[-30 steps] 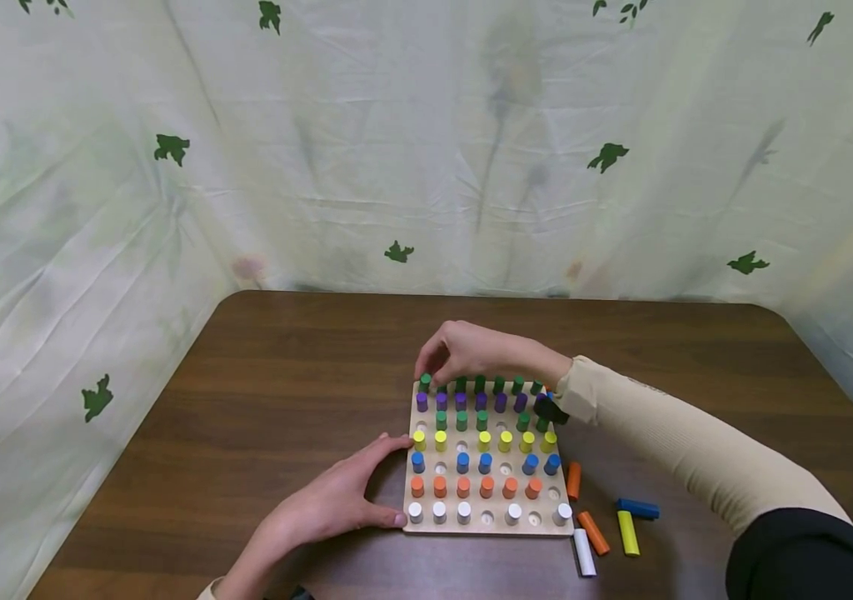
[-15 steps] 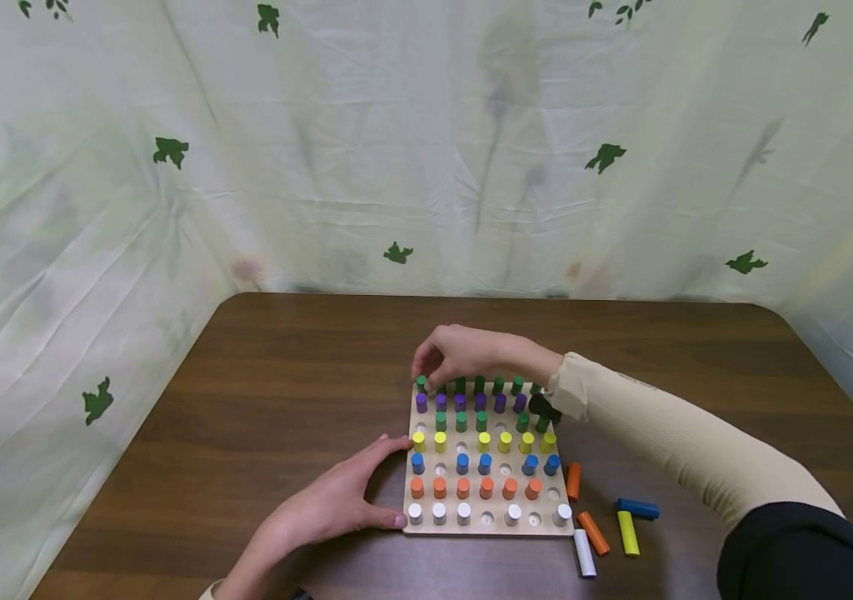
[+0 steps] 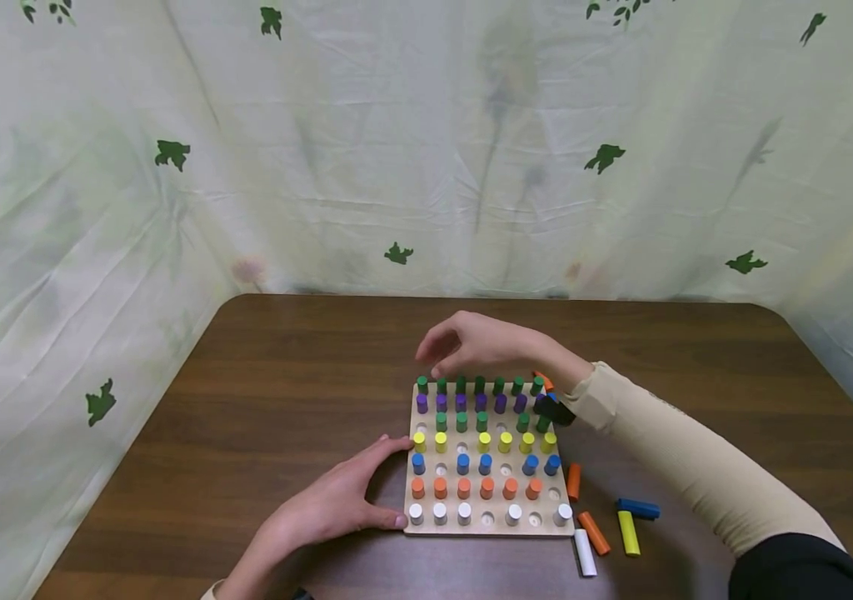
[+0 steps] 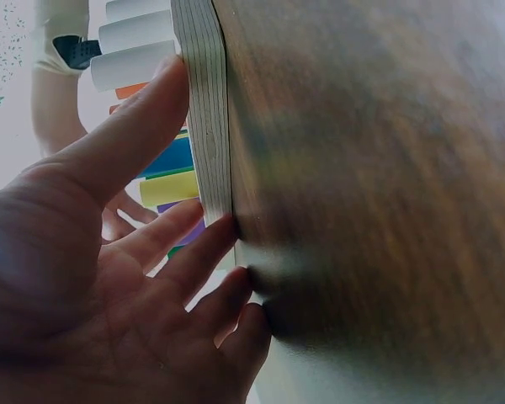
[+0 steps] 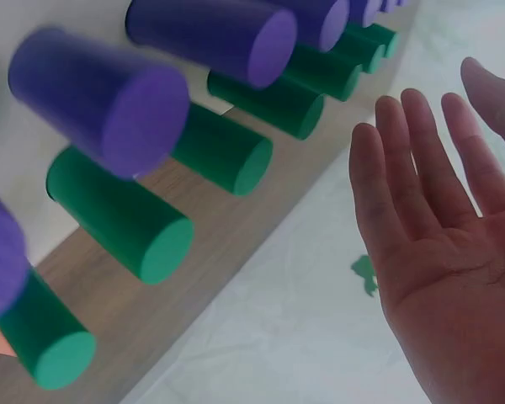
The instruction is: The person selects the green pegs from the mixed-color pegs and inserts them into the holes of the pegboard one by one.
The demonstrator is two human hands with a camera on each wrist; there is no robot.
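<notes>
A wooden pegboard (image 3: 471, 533) lies on the brown table, holding rows of white, orange, blue, yellow, green and purple pegs with some holes bare. My left hand (image 3: 332, 496) rests against the board's left side, thumb near the front corner and index finger farther up. In the left wrist view, thumb and fingertips touch the layered edge (image 4: 209, 126) without wrapping round it. Above the far row my right hand (image 3: 471, 340) hovers with relaxed fingers and nothing in them. Beneath it stands the leftmost green peg (image 3: 422, 385). The right wrist view shows this palm bare, apart from the green pegs (image 5: 122, 215).
Loose pegs lie right of the board: orange (image 3: 593, 533), white (image 3: 584, 552), yellow (image 3: 628, 533) and blue (image 3: 638, 508). Another orange peg (image 3: 573, 482) lies along the board's right side. A pale curtain (image 3: 426, 167) with leaf shapes hangs behind the table.
My right hand has let go of the leftmost green peg in the far row and risen above it, with its fingers loosened. My left hand has stayed at the board's edge.
</notes>
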